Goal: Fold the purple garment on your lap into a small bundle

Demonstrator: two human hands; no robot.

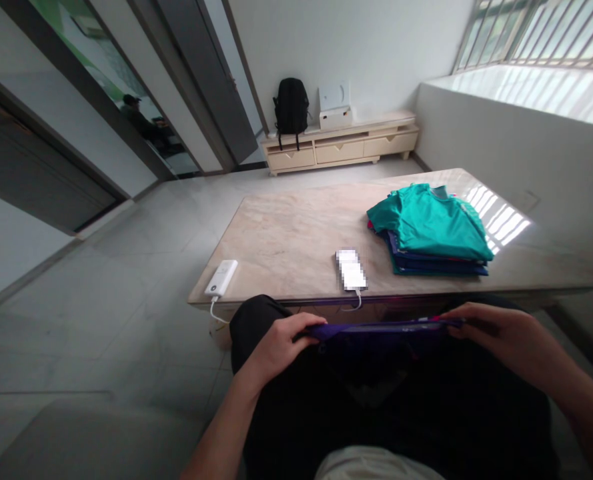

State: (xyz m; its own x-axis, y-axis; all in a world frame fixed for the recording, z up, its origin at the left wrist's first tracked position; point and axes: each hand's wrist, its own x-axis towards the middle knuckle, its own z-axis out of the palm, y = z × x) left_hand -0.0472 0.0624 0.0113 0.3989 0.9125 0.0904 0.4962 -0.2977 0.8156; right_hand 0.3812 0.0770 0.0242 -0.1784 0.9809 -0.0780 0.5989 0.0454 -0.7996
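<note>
1. The phone (351, 269) on the table (286, 233) is blurred into blocks, so its screen cannot be read
2. The purple garment (381, 328) is seen edge-on; its shape and type cannot be told
3. The left hand (281, 341) and right hand (501, 337) have their fingers partly tucked under that cloth
4. Both forearms are cut off by the bottom and right edges
5. In the stack of folded clothes (431, 230), only the edges of the lower pieces show
6. The figures in the far doorway (146, 123) are too small to make out
</note>
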